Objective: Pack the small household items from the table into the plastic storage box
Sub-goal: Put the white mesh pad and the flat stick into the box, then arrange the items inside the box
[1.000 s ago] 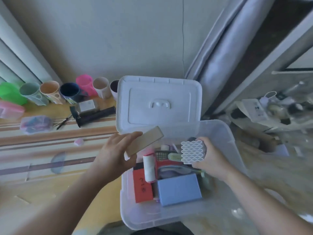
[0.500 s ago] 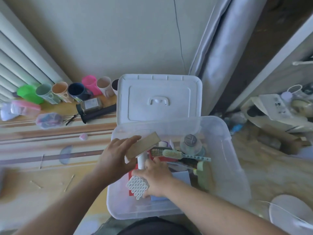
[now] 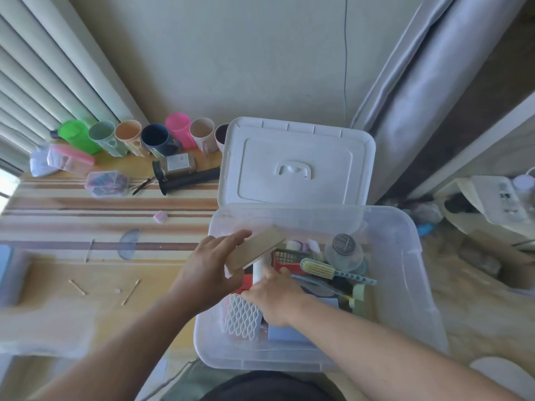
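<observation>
The clear plastic storage box (image 3: pixel 417 285) stands open at the table's right edge, its white lid (image 3: pixel 295 166) leaning upright behind it. My left hand (image 3: pixel 208 267) holds a flat tan card-like block (image 3: pixel 256 250) over the box's left rim. My right hand (image 3: pixel 275 299) is low inside the box at its near left, pressing a white honeycomb-patterned piece (image 3: pixel 241 318) down beside a white spool (image 3: pixel 258 270). Inside lie a red basket (image 3: pixel 289 263), a green brush (image 3: pixel 327 270), a clear jar with a dark lid (image 3: pixel 343 246) and a blue block (image 3: pixel 282 332).
On the wooden table (image 3: pixel 86 215) a row of coloured cups (image 3: pixel 139 137) lines the wall. A black tube (image 3: pixel 188 179), a clear case (image 3: pixel 107 183), a protractor (image 3: pixel 128 244), a small pink bit (image 3: pixel 160 217) and cotton swabs (image 3: pixel 130 292) lie scattered. Clutter fills the floor at right.
My right hand carried the honeycomb piece from the box's right side across to its near left corner and lowered it in. My left hand kept holding the tan block.
</observation>
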Demonstrator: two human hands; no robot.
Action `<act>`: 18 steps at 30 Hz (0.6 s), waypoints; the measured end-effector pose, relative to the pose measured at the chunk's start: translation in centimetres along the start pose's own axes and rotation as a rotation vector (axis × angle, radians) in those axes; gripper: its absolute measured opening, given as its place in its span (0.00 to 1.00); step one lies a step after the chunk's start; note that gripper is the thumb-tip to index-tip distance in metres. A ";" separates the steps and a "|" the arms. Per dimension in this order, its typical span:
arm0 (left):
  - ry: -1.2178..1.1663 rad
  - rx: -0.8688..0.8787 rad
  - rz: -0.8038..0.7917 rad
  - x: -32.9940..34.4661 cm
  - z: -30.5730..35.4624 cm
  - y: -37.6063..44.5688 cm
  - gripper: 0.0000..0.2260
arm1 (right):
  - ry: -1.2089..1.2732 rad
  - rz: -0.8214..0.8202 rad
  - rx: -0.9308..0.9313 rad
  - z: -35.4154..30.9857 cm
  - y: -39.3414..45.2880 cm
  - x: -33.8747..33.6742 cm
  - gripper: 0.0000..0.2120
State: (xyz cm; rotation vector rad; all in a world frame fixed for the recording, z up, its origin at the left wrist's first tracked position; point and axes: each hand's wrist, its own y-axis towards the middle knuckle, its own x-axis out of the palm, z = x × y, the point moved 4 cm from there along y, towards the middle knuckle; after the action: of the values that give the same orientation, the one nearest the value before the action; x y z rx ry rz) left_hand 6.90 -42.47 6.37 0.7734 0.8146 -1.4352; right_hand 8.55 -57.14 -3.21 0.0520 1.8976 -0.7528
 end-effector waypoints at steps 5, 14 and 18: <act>-0.014 -0.002 -0.013 0.1 0.0 0.4 0.33 | 0.569 0.187 0.110 3.1 -2.5 -0.4 0.16; -0.136 0.016 -0.235 2.6 2.0 0.1 0.25 | 0.412 0.699 0.132 7.4 -8.4 -3.9 0.28; -0.344 -0.173 -0.431 4.7 3.0 0.2 0.15 | 0.515 0.576 0.115 8.0 -9.2 -3.8 0.23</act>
State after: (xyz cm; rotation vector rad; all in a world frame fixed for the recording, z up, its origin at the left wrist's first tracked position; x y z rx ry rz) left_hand 7.05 -47.48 3.88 0.2107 0.8520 -1.7880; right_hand 13.46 -67.61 2.31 0.8989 2.1538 -0.4696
